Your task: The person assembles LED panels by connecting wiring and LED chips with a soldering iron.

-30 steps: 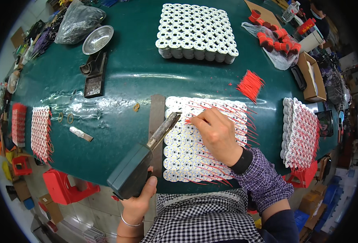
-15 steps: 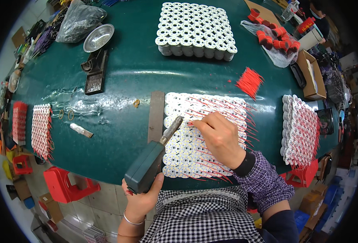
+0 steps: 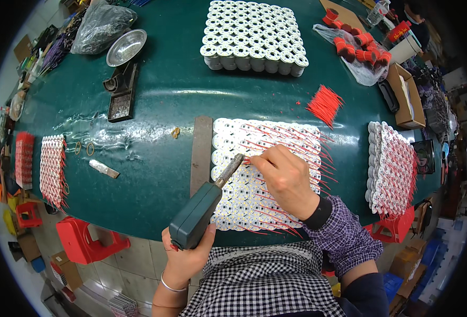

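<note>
My left hand (image 3: 191, 259) is wrapped round the dark green body of a soldering gun (image 3: 195, 215). Its grey metal barrel slants up and right, and the tip is over a panel of round white LED boards (image 3: 236, 193). My right hand (image 3: 285, 178) pinches a thin red wire (image 3: 245, 161) close to that tip. Whether tip and wire touch is too small to tell. Red wires stick out to the right from many of the boards. Along the panel's left side lies a flat brown metal bar (image 3: 201, 158).
Loose red wires (image 3: 324, 105) lie beyond the panel. White round parts (image 3: 254, 39) are stacked at the back. Wired board stacks stand at right (image 3: 394, 171) and left (image 3: 53, 166). A metal bowl (image 3: 127, 47), black tray (image 3: 121, 103) and bag of red spools (image 3: 363, 55) are farther off.
The soldering gun has shifted slightly right, bringing its tip closer to the wire in my right hand. My right hand has hardly moved.
</note>
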### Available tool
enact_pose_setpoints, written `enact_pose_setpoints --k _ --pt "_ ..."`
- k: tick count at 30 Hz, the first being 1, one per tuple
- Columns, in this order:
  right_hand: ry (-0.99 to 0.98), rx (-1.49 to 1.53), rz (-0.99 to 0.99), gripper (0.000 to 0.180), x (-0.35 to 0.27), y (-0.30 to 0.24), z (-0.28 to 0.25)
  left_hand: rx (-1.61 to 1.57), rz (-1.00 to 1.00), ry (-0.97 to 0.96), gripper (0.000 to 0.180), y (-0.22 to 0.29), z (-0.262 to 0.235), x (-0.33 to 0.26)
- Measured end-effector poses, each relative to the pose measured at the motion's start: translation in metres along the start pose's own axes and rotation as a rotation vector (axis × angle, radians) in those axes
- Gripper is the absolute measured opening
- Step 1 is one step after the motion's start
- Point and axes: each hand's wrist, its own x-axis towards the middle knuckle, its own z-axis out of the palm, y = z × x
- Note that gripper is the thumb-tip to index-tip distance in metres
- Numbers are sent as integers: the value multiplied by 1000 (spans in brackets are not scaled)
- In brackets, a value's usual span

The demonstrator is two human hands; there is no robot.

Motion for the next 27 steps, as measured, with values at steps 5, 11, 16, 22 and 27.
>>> enact_pose_setpoints --k 5,11,16,22,27 --pt "-4 -16 -4 19 0 1 -1 12 -20 -12 19 2 -1 1" --pt "5 -20 5 20 2 -3 -2 46 0 71 22 -5 -6 -9" --pt "25 -29 -8 18 -1 -1 2 -21 -34 60 23 5 0 -4" --pt "33 -36 -10 17 0 -2 3 -70 -106 17 23 1 0 1" --pt "38 -52 -5 17 0 -2 3 -52 -67 5 21 4 1 -1"
